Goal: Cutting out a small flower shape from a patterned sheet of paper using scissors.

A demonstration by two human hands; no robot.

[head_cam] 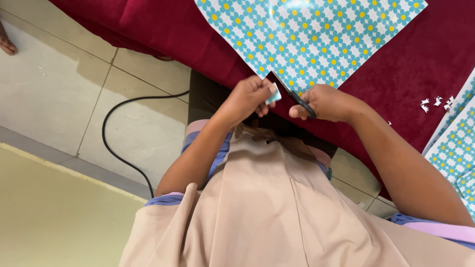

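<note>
left hand point(250, 96): fingers curled, pinching a small paper piece point(273, 95), pale with a bit of turquoise print, between thumb and fingertips. the piece sits just beside the scissor blades, above the person's lap.

right hand point(324, 103): closed around the dark handles of a pair of scissors point(293, 94). blades point up and to the left, toward the corner of the patterned sheet; whether the blades are parted or together cannot be told from this view.

both hands are near each other, close to touching, at the near edge of a dark red cloth point(410, 64).

patterned sheet point(311, 34): turquoise with white flowers and yellow centres, lying flat on the red cloth, its lower corner just above the scissor tips.

more patterned sheets point(457, 143) of the same print lie at the right edge of the cloth. small white paper scraps point(436, 103) are scattered on the cloth near them.

person wears a beige garment point(277, 207) with lilac and blue sleeve trim.

floor: pale tiles point(59, 89), a black cable point(116, 133) curving across them. a foot point(7, 43) of another person shows at the far left edge.
</note>
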